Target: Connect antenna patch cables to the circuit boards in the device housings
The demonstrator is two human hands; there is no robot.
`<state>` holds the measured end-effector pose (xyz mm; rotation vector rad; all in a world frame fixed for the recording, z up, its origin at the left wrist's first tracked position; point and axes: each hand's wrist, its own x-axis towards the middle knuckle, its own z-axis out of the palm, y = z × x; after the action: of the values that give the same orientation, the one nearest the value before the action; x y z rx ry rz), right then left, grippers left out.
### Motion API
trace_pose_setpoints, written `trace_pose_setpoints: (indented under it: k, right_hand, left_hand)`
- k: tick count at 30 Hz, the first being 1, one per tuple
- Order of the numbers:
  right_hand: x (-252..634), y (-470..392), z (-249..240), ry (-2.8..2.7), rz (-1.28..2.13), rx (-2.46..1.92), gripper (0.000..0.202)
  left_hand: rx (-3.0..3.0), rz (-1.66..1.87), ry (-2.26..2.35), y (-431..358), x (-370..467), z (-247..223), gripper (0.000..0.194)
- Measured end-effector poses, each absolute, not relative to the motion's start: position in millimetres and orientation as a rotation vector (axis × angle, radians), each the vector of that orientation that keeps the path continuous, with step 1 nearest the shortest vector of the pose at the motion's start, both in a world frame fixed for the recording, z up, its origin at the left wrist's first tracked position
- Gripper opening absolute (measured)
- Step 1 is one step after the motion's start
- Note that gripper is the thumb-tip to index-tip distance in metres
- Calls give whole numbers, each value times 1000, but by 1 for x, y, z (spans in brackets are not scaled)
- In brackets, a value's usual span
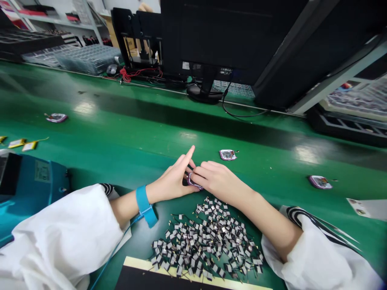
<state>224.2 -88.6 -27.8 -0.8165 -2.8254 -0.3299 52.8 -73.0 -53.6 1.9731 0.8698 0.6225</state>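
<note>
Green surface point(136, 121): the unit is between your hands, well short of the far edge.
Heap of small parts point(211, 237): nearer you than the unit; likely light, leads easily bent; take each by its block.
Left hand point(172, 181): thumb and fingers grip the unit's rim.
Right hand point(223, 183): fingers bent onto the unit; you hide any pinch, cannot tell.
Purple-rimmed unit point(195, 182): judged light, stiff, fragile-faced; hold opposite rim sides.

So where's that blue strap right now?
In the head view, the blue strap is left of centre, wrapped around the left wrist between the left hand and the white sleeve, above and left of the pile of small parts.
</note>
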Motion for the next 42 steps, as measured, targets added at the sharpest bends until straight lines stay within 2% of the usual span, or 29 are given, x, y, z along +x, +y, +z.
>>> trace_pose_setpoints:
  k: [6, 9, 13, 19, 23, 26, 29, 31, 36, 42]
  right_hand:
    - [239, -74, -37, -2615, 111, -829, 18]
    - [252, -67, -37, -2467, 78, -961, 19]
    - [276, -58, -37, -2283, -58, -1357, 28]
    - [313, -45, -51, -2299, 66, -1557, 46]
    - [322, -41, -57, -2342, 240, -1501, 37]
    - [319, -41, -58, -2272, 332, -1491, 34]
    - [312, -42, -59, -2203, 363, -1505, 36]
    - [307, -44, -59, -2171, 347, -1511, 34]
    - [287, -52, -57, -2119, 328, -1367, 35]
    - [256, -65, -58, -2233, 395, -1138, 38]
  left_hand:
    - [1887, 671, 853, -74, 52, -58, 98]
    - [1895, 701, 850, -73, 52, -58, 96]
    - [1959, 766, 904, -62, 50, -59, 94]
    - [2057, 773, 1063, -28, 36, -61, 89]
    - [2315, 869, 1398, -21, 31, -51, 71]
    - [2512, 928, 1033, -39, 38, -41, 46]
    - [2431, 555, 379, -61, 48, -35, 22]
    - [2345, 367, 176, -71, 52, -35, 19]
    - [2546, 215, 86, -74, 52, -34, 23]
    - [2436, 289, 148, -69, 50, -37, 14]
